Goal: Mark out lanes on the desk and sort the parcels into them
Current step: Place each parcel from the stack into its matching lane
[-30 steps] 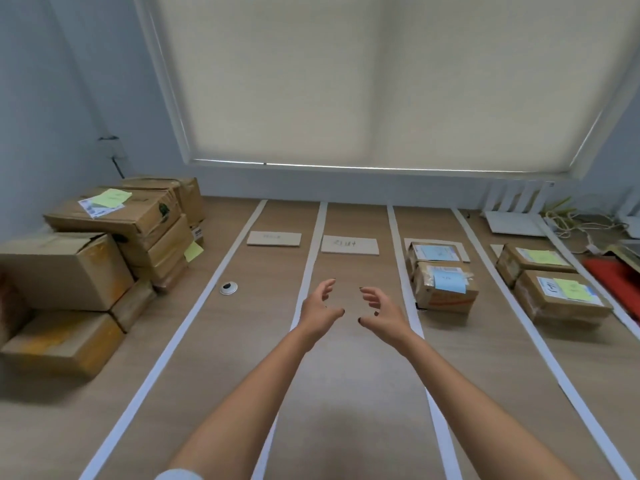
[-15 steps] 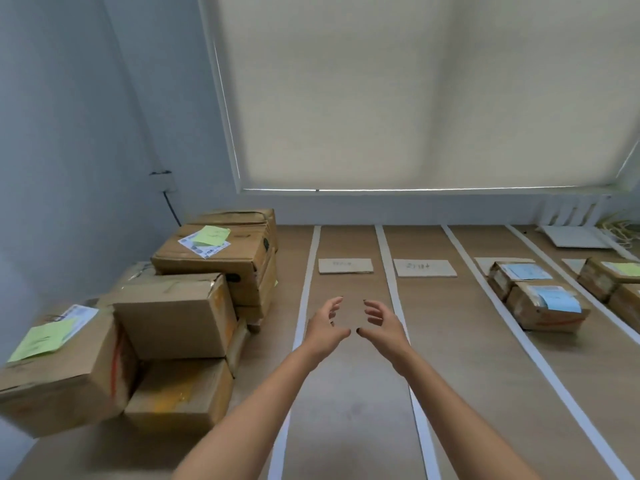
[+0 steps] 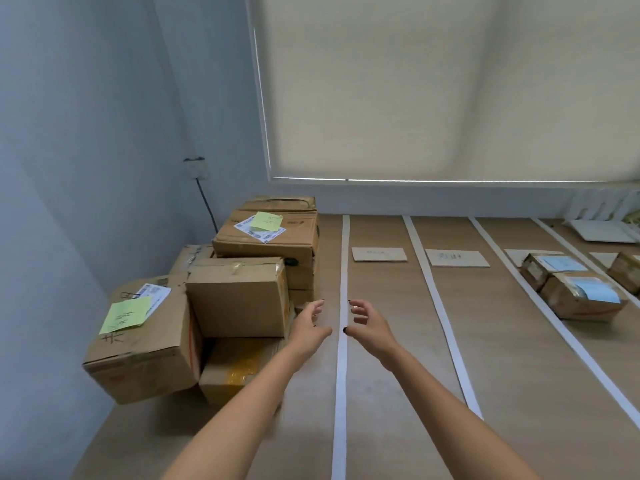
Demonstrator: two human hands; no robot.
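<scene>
Both my left hand (image 3: 310, 329) and right hand (image 3: 365, 325) hang half-open, empty, right of the parcel stack (image 3: 239, 299) — a careless grab could topple it.

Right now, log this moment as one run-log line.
left hand: open, empty | right hand: open, empty | both beside unsorted pile | lanes taped | two blue-noted parcels in lane

You see a cream roller blind (image 3: 433, 88) drawn over the window. Left of the blind, a wall socket (image 3: 196, 168) trails a dark cable (image 3: 207, 204); right, below it, lies a white device (image 3: 604, 231).
</scene>
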